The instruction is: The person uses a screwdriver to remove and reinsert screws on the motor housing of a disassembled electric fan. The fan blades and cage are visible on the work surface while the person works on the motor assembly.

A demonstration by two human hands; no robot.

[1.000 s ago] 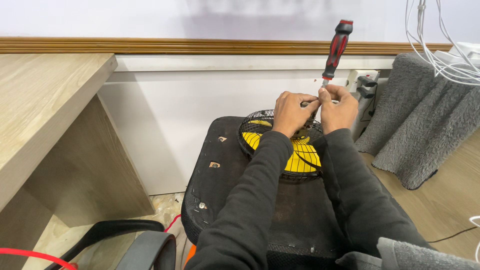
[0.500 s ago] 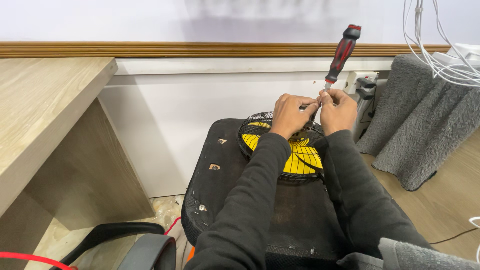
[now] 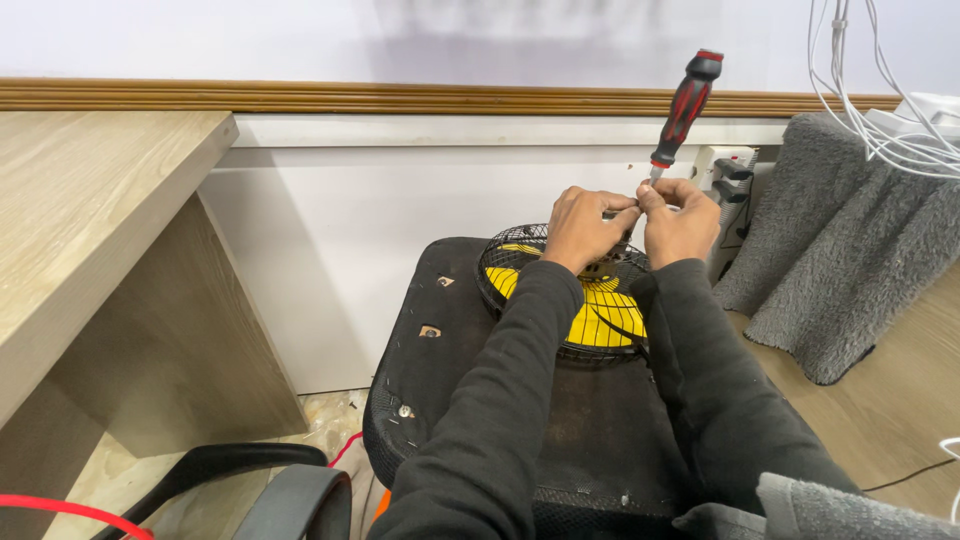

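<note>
Your right hand (image 3: 682, 222) grips the red-and-black screwdriver (image 3: 684, 108), handle tipped toward one o'clock; your left hand (image 3: 585, 226) pinches something small, probably a screw, at the fan guard's (image 3: 600, 315) twelve o'clock rim. Keep the shaft steady and press straight.

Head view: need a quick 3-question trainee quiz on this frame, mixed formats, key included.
1. True or false: the screwdriver has a red and black handle that points up and away from the hands.
2. What colour are the blades behind the black fan guard?
3. The grey towel lies on which side of the fan: A left, B right?

Key: 1 true. 2 yellow. 3 B.

The right hand holds the screwdriver by its shaft; the left hand pinches beside it at the guard's far rim.
</note>
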